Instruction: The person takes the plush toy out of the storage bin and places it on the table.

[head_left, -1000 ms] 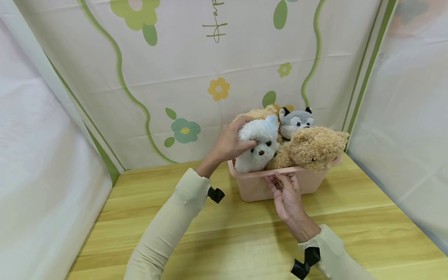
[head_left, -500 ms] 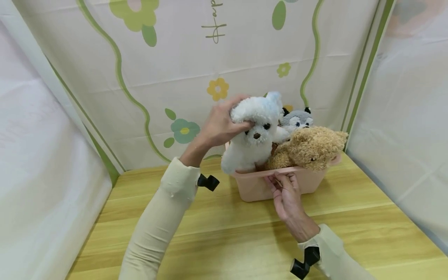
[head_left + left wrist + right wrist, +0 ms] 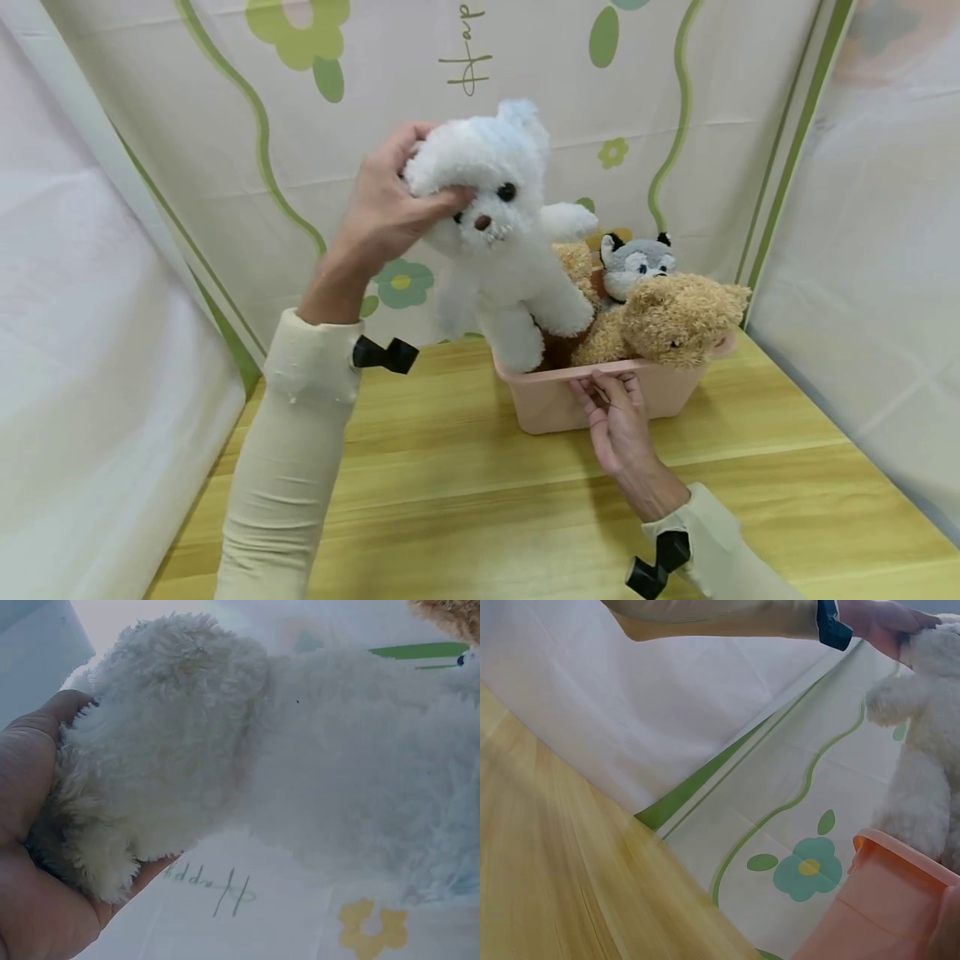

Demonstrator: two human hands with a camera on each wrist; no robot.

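Note:
My left hand [image 3: 386, 196] grips a white plush bear [image 3: 502, 250] by its head, the thumb across the face beside one eye. The bear hangs upright over the left end of a pink bin [image 3: 547, 404], its legs at about rim height. White fur [image 3: 172, 742] fills most of the left wrist view, with the palm at its left. My right hand [image 3: 618, 425] pinches the bin's front rim. Inside the bin are a curly tan plush [image 3: 675, 321], a grey husky plush [image 3: 637, 262] and another tan plush [image 3: 573, 262], partly hidden behind the white bear.
The bin stands on a wood-grain table [image 3: 450, 500] near the back. A white curtain with printed flowers [image 3: 360, 100] hangs behind it. White cloth walls close off the left [image 3: 90, 333] and right [image 3: 877, 250] sides.
My left hand has lifted the white bear up and to the left, from sitting inside the bin to hanging above it. The right hand has stayed at the rim and the bin has not moved.

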